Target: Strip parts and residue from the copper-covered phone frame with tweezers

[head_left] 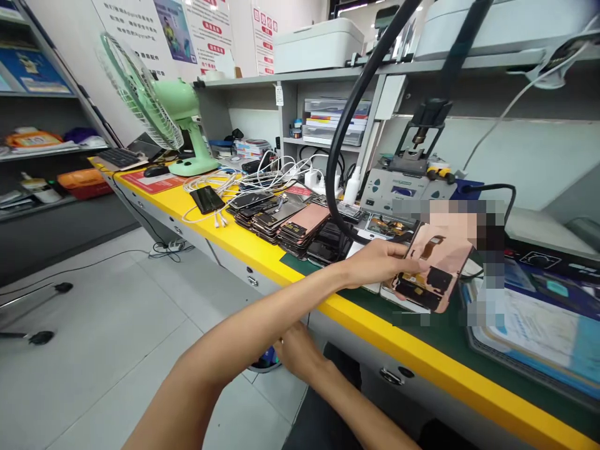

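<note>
Phone panel [445,259] pinched at one edge between the left hand's fingers [413,266], over the counter [398,334]; risk, as I judge: one-sided hold slips, exposed ribbon cable [430,248] tears; right hand [300,350] lower, grip unclear to me

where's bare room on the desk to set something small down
Yellow desktop between the red mat and black phone; green mat between the yellow edge and blue-and-white papers. Crowded: phone-part stacks, white cables behind.

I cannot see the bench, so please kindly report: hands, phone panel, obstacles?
Left hand holds phone panel. Right hand below bench edge, grip unclear. Black hose loops nearby, possibly in the way.
</note>
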The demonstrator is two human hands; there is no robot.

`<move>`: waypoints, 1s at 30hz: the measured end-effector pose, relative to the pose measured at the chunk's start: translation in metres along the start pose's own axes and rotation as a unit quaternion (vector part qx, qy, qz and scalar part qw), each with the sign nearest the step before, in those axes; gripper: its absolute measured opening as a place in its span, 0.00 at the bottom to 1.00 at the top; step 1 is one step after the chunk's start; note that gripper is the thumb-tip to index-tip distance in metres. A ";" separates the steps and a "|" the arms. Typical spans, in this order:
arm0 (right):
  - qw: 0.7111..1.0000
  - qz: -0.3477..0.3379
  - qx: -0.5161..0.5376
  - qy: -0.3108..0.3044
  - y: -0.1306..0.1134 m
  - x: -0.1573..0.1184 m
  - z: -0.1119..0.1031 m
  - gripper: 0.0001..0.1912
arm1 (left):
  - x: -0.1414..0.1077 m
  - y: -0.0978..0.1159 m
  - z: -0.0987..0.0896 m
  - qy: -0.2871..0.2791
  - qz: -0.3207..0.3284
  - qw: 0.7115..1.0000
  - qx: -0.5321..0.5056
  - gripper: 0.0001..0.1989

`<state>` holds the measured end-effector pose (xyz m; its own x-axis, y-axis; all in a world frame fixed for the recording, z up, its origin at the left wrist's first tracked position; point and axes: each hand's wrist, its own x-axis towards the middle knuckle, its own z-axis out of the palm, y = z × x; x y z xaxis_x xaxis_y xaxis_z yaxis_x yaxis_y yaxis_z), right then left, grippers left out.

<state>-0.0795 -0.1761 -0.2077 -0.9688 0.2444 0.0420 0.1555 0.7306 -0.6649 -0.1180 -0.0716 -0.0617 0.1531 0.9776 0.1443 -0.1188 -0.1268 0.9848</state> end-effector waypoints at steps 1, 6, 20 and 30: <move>1.000 -0.005 0.012 -0.010 -0.003 -0.014 -0.011 0.09 | 0.000 0.001 0.001 0.002 -0.009 1.000 -0.006 0.15; 0.994 -0.074 0.073 -0.019 -0.010 -0.113 -0.118 0.15 | 0.012 0.009 0.019 0.017 -0.043 0.999 -0.029 0.07; 0.926 0.141 0.256 0.237 0.056 -0.198 -0.363 0.17 | 0.081 0.030 0.090 0.073 0.044 0.996 0.024 0.11; 0.899 0.177 0.341 0.209 0.076 -0.195 -0.334 0.07 | 0.083 0.014 0.103 0.027 -0.038 0.998 0.035 0.11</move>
<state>0.1854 0.0449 -0.0171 -0.7027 0.7069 -0.0804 0.1469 0.0335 -0.9886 -0.0063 -0.0092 -0.0260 0.1051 0.9924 0.0644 -0.0401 -0.0604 0.9974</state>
